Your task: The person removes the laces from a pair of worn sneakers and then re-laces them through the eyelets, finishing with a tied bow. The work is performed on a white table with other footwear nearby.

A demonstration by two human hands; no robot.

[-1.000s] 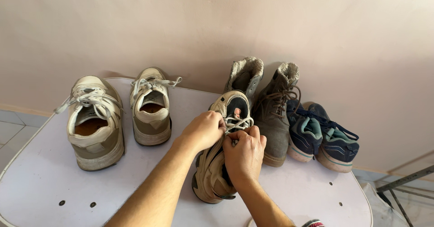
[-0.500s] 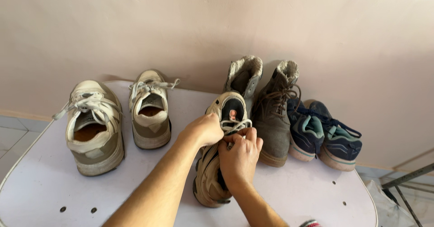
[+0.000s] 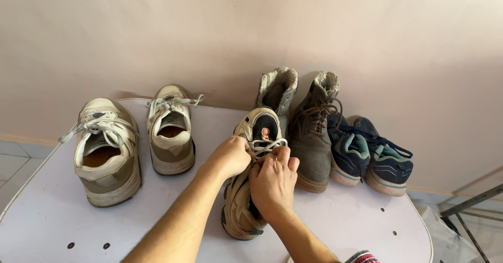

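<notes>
- Two beige sneakers [image 3: 107,153] stand at the left of the white table [image 3: 47,210], heels toward the viewer.
- Left hand [image 3: 229,156], fingers curled, pinches the white laces [image 3: 268,146].
- Tan sneaker [image 3: 250,189] stands at table centre; both hands grip its laces.
- Right hand [image 3: 272,182] closes on the same laces.
- Grey boots [image 3: 309,137] and navy sneakers [image 3: 369,155] line the wall, right.

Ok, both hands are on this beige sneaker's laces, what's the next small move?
Probably pull the white laces snug: both the left hand and right hand pinch them over the beige sneaker, and they look loose there.
</notes>
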